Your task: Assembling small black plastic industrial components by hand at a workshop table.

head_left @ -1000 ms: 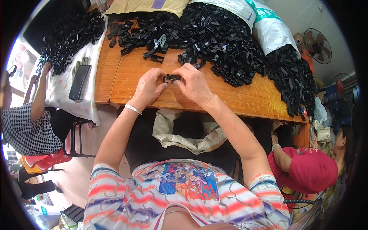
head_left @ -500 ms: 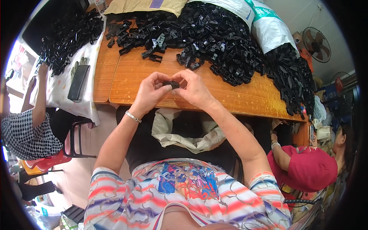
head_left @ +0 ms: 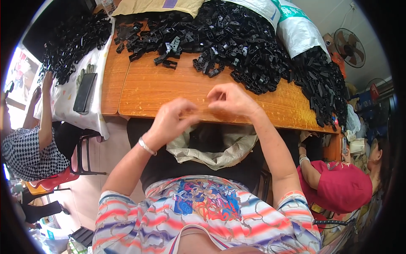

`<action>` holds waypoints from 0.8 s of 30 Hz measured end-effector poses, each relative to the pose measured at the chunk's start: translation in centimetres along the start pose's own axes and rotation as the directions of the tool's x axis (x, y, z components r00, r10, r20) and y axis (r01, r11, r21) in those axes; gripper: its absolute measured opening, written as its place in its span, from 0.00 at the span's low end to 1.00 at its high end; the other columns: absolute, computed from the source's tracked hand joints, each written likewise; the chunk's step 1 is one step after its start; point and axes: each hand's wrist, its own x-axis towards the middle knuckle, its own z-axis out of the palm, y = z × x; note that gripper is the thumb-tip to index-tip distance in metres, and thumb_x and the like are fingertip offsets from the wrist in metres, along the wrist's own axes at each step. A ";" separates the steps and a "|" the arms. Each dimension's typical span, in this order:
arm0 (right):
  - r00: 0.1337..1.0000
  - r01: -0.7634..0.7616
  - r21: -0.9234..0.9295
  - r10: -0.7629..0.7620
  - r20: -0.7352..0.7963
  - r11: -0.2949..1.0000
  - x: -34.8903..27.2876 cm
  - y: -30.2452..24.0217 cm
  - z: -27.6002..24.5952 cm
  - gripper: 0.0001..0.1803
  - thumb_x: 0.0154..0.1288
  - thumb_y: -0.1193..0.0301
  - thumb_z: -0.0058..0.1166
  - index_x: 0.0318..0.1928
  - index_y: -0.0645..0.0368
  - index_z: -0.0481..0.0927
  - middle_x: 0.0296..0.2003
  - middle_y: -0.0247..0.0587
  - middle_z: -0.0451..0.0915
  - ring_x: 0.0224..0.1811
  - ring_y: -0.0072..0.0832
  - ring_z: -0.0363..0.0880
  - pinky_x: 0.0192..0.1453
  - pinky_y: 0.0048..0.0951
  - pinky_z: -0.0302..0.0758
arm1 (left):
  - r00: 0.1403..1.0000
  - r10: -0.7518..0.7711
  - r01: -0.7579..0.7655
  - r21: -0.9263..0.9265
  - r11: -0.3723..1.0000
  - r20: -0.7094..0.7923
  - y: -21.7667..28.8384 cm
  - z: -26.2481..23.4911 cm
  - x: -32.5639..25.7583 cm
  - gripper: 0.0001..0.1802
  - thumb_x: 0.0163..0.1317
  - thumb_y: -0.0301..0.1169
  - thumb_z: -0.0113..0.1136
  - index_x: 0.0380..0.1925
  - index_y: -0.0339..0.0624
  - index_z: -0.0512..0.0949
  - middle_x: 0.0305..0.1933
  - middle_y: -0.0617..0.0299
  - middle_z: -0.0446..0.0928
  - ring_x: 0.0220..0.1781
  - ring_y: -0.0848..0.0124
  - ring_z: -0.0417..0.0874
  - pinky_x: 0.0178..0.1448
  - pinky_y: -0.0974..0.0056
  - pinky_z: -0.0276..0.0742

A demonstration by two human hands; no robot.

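My left hand is over the near table edge, fingers curved and thumb apart, with nothing visible in it; motion blurs its fingertips. To its right, my right hand hovers over the front of the table, fingers bent, a gap between thumb and forefinger and no part showing there. Below both hands, an open woven sack lies across my lap, its mouth facing up and its inside dark. Beyond the hands, a large heap of small black plastic parts covers the back of the wooden table.
Another heap of longer black parts spills from a white and green bag at the right. On the left, a dark phone-like case lies on a white cloth, near another person's hands. A person in red sits at my right.
My hands, earlier together around a small black part, have separated. The left came down toward me, the right moved to the right. The part no longer shows in either hand.
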 end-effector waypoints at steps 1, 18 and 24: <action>0.993 0.000 -0.177 -0.020 -0.116 0.984 0.6 -0.4 -0.4 0.15 0.53 0.70 0.66 0.41 0.61 0.83 0.33 0.44 0.84 0.36 0.36 0.84 0.44 0.34 0.79 | 0.995 0.007 -0.003 0.041 0.999 -0.099 -0.7 -0.5 0.9 0.11 0.56 0.27 0.66 0.39 0.39 0.80 0.36 0.53 0.79 0.38 0.57 0.83 0.43 0.59 0.78; 0.873 0.022 -0.468 -0.246 -0.421 0.883 3.6 1.5 1.0 0.09 0.60 0.74 0.62 0.41 0.59 0.78 0.34 0.40 0.78 0.36 0.37 0.81 0.41 0.36 0.79 | 0.963 0.148 0.009 0.578 0.816 -0.223 -8.0 -4.1 8.3 0.10 0.60 0.25 0.63 0.43 0.39 0.78 0.41 0.59 0.76 0.43 0.61 0.79 0.47 0.61 0.76; 0.918 0.045 0.438 0.135 -0.373 0.898 3.2 -0.8 3.1 0.10 0.69 0.67 0.58 0.46 0.60 0.82 0.31 0.30 0.81 0.27 0.15 0.76 0.29 0.17 0.73 | 0.912 -0.402 0.317 -0.754 0.575 0.077 -4.9 -1.1 6.3 0.20 0.71 0.29 0.55 0.61 0.39 0.69 0.45 0.63 0.80 0.44 0.74 0.83 0.44 0.72 0.79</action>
